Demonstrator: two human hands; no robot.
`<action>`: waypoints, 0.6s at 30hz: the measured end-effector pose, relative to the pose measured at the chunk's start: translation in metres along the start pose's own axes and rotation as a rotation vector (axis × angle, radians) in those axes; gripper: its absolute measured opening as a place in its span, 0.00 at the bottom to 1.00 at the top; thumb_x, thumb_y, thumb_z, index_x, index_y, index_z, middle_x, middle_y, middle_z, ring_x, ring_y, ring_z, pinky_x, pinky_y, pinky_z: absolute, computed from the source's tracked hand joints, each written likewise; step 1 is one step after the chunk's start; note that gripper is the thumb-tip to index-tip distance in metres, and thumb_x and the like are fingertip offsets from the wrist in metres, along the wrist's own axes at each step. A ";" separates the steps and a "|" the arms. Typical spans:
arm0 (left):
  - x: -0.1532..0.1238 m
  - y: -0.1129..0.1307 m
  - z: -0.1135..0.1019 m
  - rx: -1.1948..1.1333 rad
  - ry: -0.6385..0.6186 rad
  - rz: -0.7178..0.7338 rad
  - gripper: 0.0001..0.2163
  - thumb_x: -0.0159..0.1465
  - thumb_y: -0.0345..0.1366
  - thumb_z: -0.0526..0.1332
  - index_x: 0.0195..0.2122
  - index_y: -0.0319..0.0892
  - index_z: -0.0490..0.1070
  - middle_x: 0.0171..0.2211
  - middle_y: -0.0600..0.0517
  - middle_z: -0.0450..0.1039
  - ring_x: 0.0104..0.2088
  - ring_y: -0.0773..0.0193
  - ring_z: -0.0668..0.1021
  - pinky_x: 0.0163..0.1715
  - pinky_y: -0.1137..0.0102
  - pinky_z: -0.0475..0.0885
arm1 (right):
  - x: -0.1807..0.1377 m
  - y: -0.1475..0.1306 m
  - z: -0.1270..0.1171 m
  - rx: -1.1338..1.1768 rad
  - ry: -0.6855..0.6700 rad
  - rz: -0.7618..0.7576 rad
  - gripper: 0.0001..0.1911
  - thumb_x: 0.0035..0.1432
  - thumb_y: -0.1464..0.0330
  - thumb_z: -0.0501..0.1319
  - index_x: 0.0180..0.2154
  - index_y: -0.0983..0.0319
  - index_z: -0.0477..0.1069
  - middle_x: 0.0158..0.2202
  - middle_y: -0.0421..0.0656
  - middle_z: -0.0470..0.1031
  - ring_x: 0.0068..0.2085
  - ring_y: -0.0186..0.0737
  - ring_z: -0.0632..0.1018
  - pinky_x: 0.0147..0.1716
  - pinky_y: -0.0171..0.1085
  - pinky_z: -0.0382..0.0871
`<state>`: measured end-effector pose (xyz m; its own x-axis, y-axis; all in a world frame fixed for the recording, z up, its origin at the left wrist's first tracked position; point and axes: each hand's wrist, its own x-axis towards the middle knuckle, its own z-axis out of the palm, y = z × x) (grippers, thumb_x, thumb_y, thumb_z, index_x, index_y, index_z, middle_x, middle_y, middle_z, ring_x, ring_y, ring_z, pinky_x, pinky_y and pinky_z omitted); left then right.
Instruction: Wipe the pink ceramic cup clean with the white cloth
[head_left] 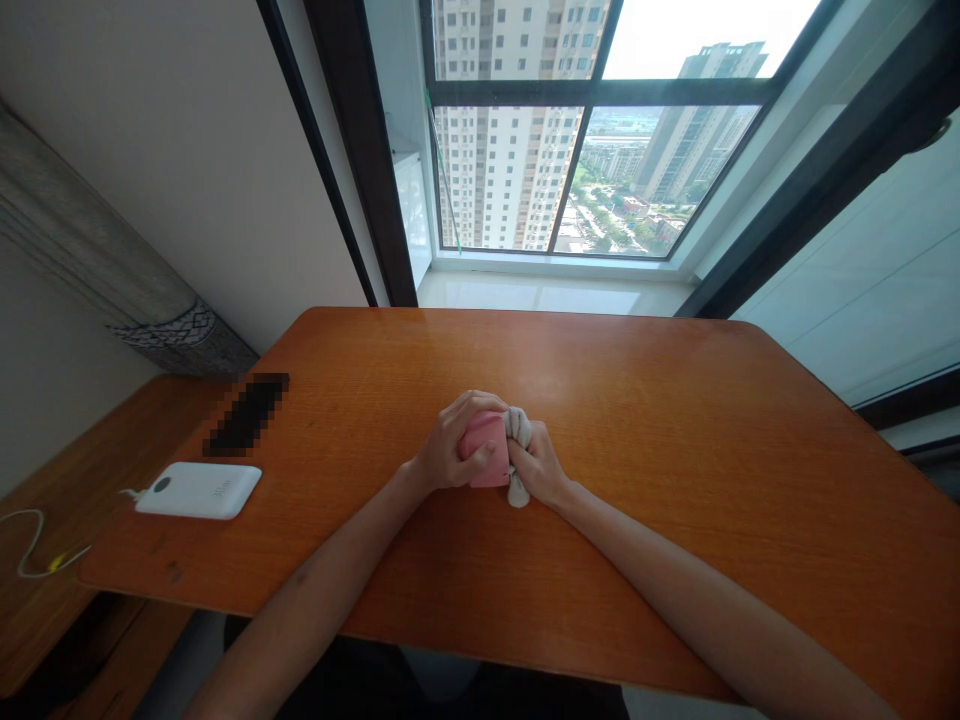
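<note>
A small pink box-like object (487, 455) with rounded corners is held over the middle of the wooden table (637, 400). My left hand (454, 445) wraps round it from the left, fingers over its far edge and thumb across its near face. Against its right side lies a bunched light-grey cloth (518, 425), one end hanging down below. My right hand (541, 466) is closed on this cloth and presses it to the pink object. Part of the cloth is hidden behind the right fingers.
At the table's left lie a white power bank (199, 490) with a cable plugged in and a pixelated dark object (247, 415). A wooden bench (45, 480) with a white cord (34, 545) stands further left. Beyond the far edge is a window (555, 180).
</note>
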<state>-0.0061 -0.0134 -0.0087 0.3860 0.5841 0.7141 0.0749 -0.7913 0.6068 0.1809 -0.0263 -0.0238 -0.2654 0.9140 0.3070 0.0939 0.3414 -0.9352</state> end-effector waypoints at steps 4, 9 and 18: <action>0.003 0.004 -0.001 -0.121 -0.008 -0.210 0.18 0.72 0.48 0.61 0.56 0.41 0.74 0.48 0.44 0.78 0.47 0.53 0.80 0.51 0.60 0.75 | -0.001 0.001 0.000 -0.025 -0.007 -0.014 0.12 0.56 0.65 0.58 0.23 0.59 0.61 0.22 0.35 0.59 0.25 0.31 0.61 0.26 0.34 0.57; 0.006 0.000 0.002 -0.300 0.011 -0.517 0.18 0.73 0.49 0.59 0.51 0.40 0.77 0.45 0.47 0.79 0.46 0.56 0.79 0.51 0.64 0.73 | -0.001 0.002 0.000 -0.057 -0.003 -0.036 0.11 0.53 0.66 0.58 0.22 0.58 0.58 0.21 0.34 0.59 0.24 0.31 0.60 0.26 0.35 0.55; 0.003 -0.004 0.004 -0.355 0.039 -0.557 0.19 0.73 0.52 0.60 0.50 0.40 0.77 0.46 0.47 0.79 0.45 0.56 0.79 0.48 0.64 0.73 | -0.001 0.001 0.001 -0.043 -0.005 -0.014 0.10 0.53 0.66 0.57 0.22 0.58 0.59 0.21 0.35 0.60 0.24 0.31 0.60 0.26 0.35 0.56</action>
<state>-0.0013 -0.0095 -0.0104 0.3427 0.9003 0.2683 -0.0564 -0.2654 0.9625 0.1803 -0.0268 -0.0254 -0.2715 0.9079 0.3193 0.1316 0.3637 -0.9222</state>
